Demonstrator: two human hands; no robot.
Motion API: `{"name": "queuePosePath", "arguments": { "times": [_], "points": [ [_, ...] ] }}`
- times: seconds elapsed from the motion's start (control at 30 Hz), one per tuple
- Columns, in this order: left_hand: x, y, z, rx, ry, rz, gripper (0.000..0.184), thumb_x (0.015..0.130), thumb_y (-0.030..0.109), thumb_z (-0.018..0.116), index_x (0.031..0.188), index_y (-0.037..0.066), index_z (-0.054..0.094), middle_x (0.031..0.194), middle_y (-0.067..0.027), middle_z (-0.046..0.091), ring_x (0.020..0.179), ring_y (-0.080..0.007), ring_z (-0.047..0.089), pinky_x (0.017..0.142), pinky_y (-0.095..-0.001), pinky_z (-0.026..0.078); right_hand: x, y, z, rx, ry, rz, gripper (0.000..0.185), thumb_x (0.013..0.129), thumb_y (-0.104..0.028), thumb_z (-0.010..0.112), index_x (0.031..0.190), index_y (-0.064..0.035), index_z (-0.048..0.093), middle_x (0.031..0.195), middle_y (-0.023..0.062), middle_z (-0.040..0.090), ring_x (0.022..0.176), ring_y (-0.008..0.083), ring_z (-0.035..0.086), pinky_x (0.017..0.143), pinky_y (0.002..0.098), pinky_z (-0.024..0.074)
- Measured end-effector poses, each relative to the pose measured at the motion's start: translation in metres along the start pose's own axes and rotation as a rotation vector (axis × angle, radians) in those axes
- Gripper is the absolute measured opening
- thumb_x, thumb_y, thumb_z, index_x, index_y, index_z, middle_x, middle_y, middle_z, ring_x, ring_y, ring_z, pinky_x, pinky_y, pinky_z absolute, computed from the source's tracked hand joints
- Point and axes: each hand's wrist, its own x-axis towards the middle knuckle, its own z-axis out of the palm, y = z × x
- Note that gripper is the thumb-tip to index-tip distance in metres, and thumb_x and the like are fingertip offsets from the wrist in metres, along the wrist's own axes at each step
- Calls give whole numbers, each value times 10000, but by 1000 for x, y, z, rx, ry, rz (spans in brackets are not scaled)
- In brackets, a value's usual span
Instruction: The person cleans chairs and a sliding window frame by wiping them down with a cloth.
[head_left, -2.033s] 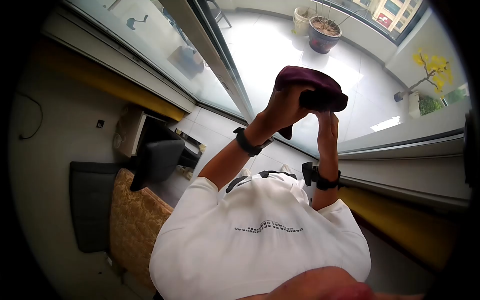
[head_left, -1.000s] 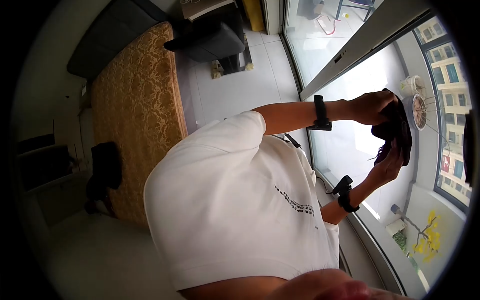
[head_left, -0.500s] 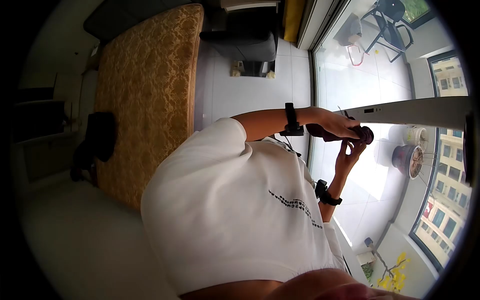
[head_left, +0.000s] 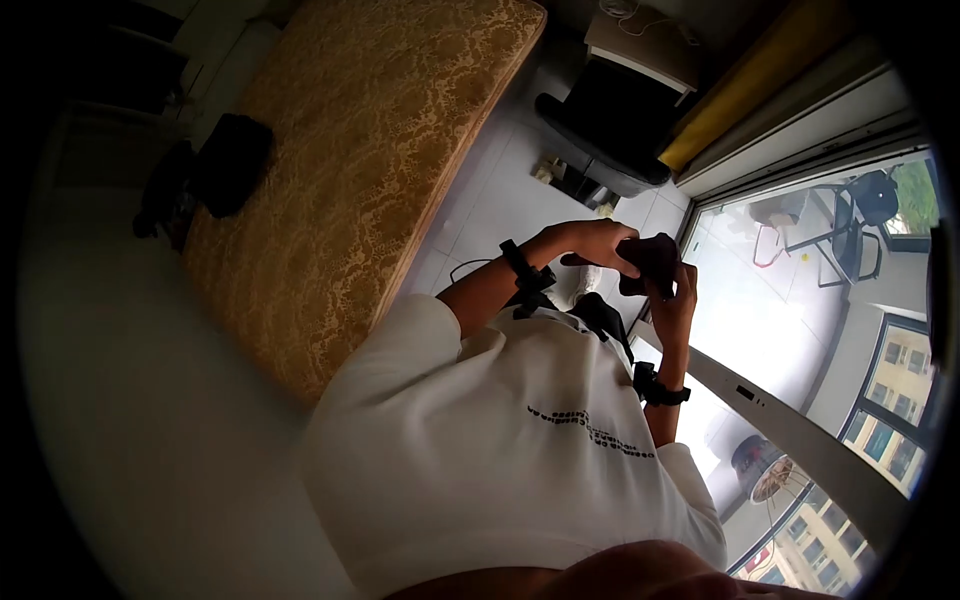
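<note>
A dark maroon piece of soft cloth (head_left: pixel 655 258), bunched up, is held between both my hands in front of my white shirt. My left hand (head_left: pixel 600 242) grips its left side, fingers curled over the fabric. On the other side, my right hand (head_left: pixel 677 298) pinches the cloth's lower right part from below. The folds hide some of my fingertips, and the exact kind of cloth item cannot be made out. Each wrist wears a black strap with a small device, the left strap (head_left: pixel 525 272) and the right strap (head_left: pixel 660 385).
A gold-patterned mattress (head_left: pixel 380 190) lies to the left with a black bag (head_left: pixel 235 165) on it. A dark chair (head_left: pixel 620 125) and a yellow curtain (head_left: pixel 740 90) stand ahead. At right runs a door frame (head_left: pixel 790 415); beyond are a folding chair (head_left: pixel 840 235) and a potted plant (head_left: pixel 765 468).
The view has turned. Both hands and the cloth have moved left in the picture; the cloth is now more bunched than the long shape seen before.
</note>
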Motion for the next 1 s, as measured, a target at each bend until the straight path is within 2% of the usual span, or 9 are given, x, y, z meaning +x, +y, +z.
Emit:
{"name": "queuePosePath", "arguments": {
  "times": [0.13, 0.2, 0.33, 0.4, 0.47, 0.6, 0.67, 0.73, 1.0],
  "points": [
    [-12, -33, -25, -111, 147, -134, 317, 842, 234, 720, 1064, 21, 640, 878, -97, 698, 795, -200, 648, 767, -339, 509, 68, -1, 30, 93, -206, -130, 261, 776, -38, 736, 1003, 18, 620, 1054, 146, 590, 958, 327, 611, 819, 374, 499],
    [-16, -34, -45, -179, 422, -11, 270, 854, 179, 697, 1063, 18, 639, 849, -83, 693, 763, -188, 642, 740, -331, 511, 103, -1, 47, 149, -216, -279, 230, 777, -35, 742, 950, 15, 599, 1047, 149, 598, 883, 322, 625, 765, 375, 516],
    [-6, -43, -94, -429, 704, -327, 262, 855, 122, 639, 1090, 7, 621, 938, -129, 714, 832, -245, 691, 739, -338, 537, 173, -6, 65, 235, -347, -370, 270, 799, -76, 754, 991, -13, 575, 980, 144, 603, 839, 313, 617, 747, 375, 517],
    [10, -81, -110, -112, 1041, -81, 263, 851, 103, 630, 1095, 6, 615, 941, -147, 712, 845, -285, 696, 747, -351, 543, 202, 3, 82, 324, -347, -357, 249, 827, -102, 728, 1008, -27, 573, 993, 142, 607, 868, 324, 627, 767, 397, 514],
    [18, -78, -135, -1, 1120, -85, 308, 842, 166, 663, 1102, 9, 612, 932, -192, 686, 861, -339, 680, 756, -397, 542, 229, 25, 95, 89, -305, -557, 359, 838, -164, 716, 1140, -55, 556, 1084, 149, 606, 963, 362, 621, 819, 432, 514],
    [45, -113, -160, 454, 973, -355, 335, 797, 209, 729, 1081, 52, 642, 1141, -167, 561, 1093, -369, 543, 870, -487, 472, 255, 61, 106, -148, -369, -500, 588, 818, -251, 725, 1321, -81, 474, 1219, 174, 575, 1081, 397, 583, 919, 446, 492],
    [59, -120, -151, 687, 912, -349, 398, 748, 231, 779, 1098, 89, 651, 1353, -122, 413, 1295, -396, 344, 996, -556, 353, 259, 72, 103, -233, -764, -270, 772, 800, -326, 729, 1434, -82, 363, 1320, 201, 522, 1164, 410, 536, 970, 442, 479],
    [74, -113, -141, 817, 894, -323, 453, 752, 257, 772, 1152, 86, 646, 1365, -159, 454, 1318, -352, 365, 1043, -533, 310, 260, 86, 111, -210, -554, -581, 837, 787, -346, 735, 1455, -69, 314, 1336, 232, 500, 1164, 405, 546, 931, 464, 503],
    [101, -94, -118, 639, 493, -189, 560, 739, 315, 768, 1184, 7, 623, 1373, -158, 469, 1253, -334, 463, 1067, -494, 338, 267, 104, 117, -66, -767, -271, 792, 677, -318, 811, 1322, -46, 440, 1187, 211, 603, 1014, 379, 637, 846, 455, 547]
  ]
}}
